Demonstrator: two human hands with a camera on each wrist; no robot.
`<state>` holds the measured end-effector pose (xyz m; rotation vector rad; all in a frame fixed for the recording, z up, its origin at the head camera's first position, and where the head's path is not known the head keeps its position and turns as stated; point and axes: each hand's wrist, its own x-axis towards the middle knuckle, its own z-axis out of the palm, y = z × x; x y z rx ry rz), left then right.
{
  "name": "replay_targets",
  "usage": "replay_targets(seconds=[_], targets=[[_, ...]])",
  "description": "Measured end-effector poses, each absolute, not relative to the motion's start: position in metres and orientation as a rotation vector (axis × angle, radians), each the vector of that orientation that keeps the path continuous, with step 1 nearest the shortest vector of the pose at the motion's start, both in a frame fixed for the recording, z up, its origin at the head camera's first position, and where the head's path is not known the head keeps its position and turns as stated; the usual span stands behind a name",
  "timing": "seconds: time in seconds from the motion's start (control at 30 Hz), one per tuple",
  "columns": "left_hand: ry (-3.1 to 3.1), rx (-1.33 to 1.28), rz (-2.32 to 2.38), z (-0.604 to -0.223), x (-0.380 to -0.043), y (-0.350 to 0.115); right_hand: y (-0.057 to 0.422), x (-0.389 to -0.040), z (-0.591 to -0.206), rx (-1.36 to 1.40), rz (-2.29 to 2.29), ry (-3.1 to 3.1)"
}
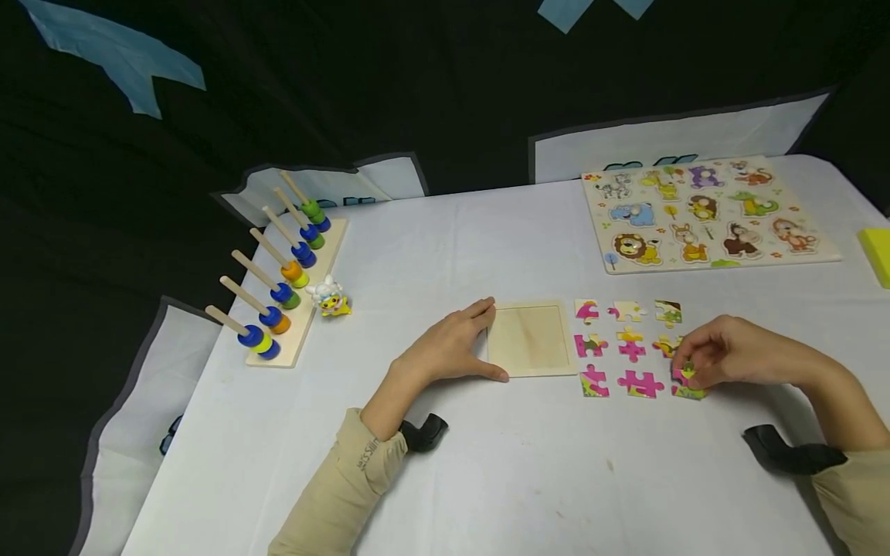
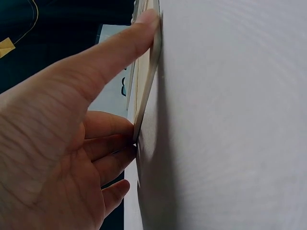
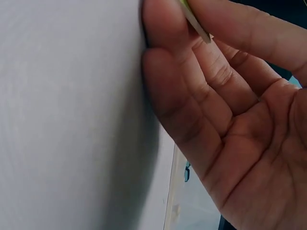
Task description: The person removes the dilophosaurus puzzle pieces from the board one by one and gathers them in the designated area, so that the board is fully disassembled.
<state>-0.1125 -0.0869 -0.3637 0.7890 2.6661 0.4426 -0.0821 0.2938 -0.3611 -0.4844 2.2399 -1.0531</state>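
Note:
My left hand (image 1: 450,349) grips the left side of a shallow square wooden puzzle tray (image 1: 534,340), thumb at its near corner and fingers at the far one. In the left wrist view, the thumb and fingertips hold the edge of this tray (image 2: 149,72). To its right lie pink, green and yellow jigsaw pieces (image 1: 640,384) in three rows. With thumb and fingers, my right hand (image 1: 740,355) pinches the jigsaw piece (image 1: 688,391) at the near right corner of these rows. Only a thin edge of that piece (image 3: 199,24) shows in the right wrist view.
An animal peg puzzle board (image 1: 705,212) lies at the back right, with a yellow block (image 1: 878,255) at the right edge. On the left stands a wooden base (image 1: 306,332) with several slanting pegs and coloured rings, a small figurine (image 1: 330,297) beside it.

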Motion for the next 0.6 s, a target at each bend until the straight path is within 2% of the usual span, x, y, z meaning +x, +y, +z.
replay_targets(seconds=[0.3,0.6], targets=[[2.670,0.771,0.453,-0.364,-0.112,-0.087,0.284,-0.078,-0.358,-0.485,-0.973,2.352],[2.672,0.783,0.456,-0.364,-0.113,-0.086,0.274,-0.073,-0.353,-0.368,-0.614,2.658]])
